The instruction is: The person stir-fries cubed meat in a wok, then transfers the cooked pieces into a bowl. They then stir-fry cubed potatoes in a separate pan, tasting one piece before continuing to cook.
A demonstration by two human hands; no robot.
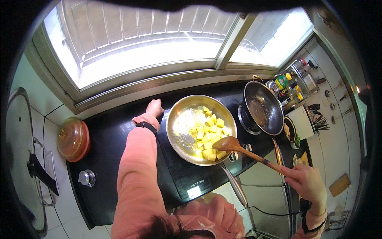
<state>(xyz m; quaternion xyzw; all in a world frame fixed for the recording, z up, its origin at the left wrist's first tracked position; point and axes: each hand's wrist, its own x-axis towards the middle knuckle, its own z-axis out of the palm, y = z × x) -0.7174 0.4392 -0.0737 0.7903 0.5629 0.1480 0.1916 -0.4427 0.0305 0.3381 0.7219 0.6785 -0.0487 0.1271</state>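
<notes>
My right hand grips the long handle of a wooden cooking spatula. Its broad head rests on the right-front side of a stainless-steel frying pan, touching or just over yellow cubes that look like potato. These cubes lie in the pan's right half, while bare shiny metal shows on its left. A black induction cooker carries the pan, whose steel handle points toward me. My left hand, fingers curled, is at the back left of the pan; its palm side is hidden.
A black wok sits on a gas burner at right. Bottles, a knife block and a pan of food stand beyond it. An orange lidded pot is left; a glass lid hangs on the wall. A window runs behind.
</notes>
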